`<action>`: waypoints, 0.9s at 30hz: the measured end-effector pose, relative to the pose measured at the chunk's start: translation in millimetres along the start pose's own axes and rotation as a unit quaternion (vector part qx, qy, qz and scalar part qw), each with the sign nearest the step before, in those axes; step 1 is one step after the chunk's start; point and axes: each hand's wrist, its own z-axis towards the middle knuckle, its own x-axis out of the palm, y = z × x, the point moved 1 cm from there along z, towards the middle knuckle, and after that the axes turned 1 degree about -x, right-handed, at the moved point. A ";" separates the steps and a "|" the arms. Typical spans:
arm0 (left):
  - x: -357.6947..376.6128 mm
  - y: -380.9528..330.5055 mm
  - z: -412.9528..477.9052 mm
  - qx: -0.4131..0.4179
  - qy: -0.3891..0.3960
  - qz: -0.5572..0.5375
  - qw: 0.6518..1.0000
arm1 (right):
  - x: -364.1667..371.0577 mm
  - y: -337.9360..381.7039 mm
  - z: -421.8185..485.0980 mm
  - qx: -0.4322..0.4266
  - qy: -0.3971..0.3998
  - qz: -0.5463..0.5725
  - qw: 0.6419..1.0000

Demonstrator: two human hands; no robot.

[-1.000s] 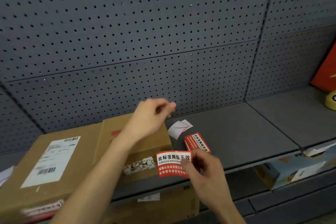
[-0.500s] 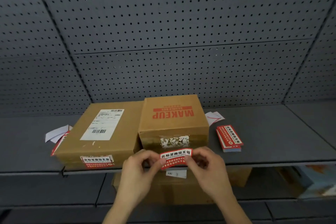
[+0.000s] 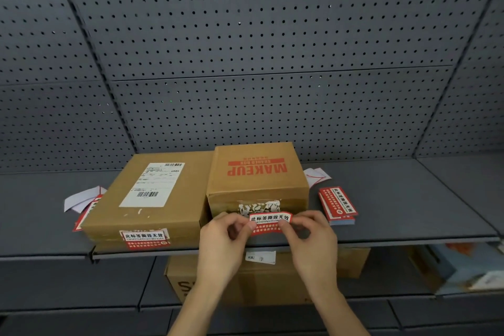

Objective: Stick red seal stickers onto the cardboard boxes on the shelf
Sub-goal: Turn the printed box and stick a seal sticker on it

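Observation:
Two cardboard boxes sit side by side on the grey shelf (image 3: pixel 395 215). The right box (image 3: pixel 256 172) has red MAKEUP print on top and torn tape on its front face. My left hand (image 3: pixel 221 243) and my right hand (image 3: pixel 313 240) pinch the two ends of a red seal sticker (image 3: pixel 270 222), held just in front of that box's lower front face. The left box (image 3: pixel 152 199) carries a white shipping label and has a red seal sticker (image 3: pixel 146 239) stuck across its front edge. A stack of red stickers (image 3: pixel 338 204) lies right of the boxes.
White peeled backing papers lie right of the MAKEUP box (image 3: pixel 316 174) and left of the labelled box (image 3: pixel 79 199). A grey pegboard wall (image 3: pixel 245 49) rises behind. Below the shelf stand another cardboard box (image 3: pixel 245 286) and a colourful package (image 3: pixel 469 270).
One second ago only my right hand held the sticker while my left hovered over the box. Now both hands pinch it, slightly higher against the MAKEUP box's front. The view swung left.

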 end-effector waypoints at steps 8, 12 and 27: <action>9.8 3.2 9.2 -0.003 -0.075 0.064 0.995 | 12.4 14.1 9.2 -0.063 0.004 -0.068 0.996; 13.2 7.7 12.5 -0.015 -0.087 0.083 0.993 | 19.6 14.0 11.7 -0.067 0.012 -0.111 0.992; 16.6 3.8 17.6 -0.041 -0.082 0.118 0.989 | 23.9 19.9 19.8 -0.073 0.017 -0.202 0.976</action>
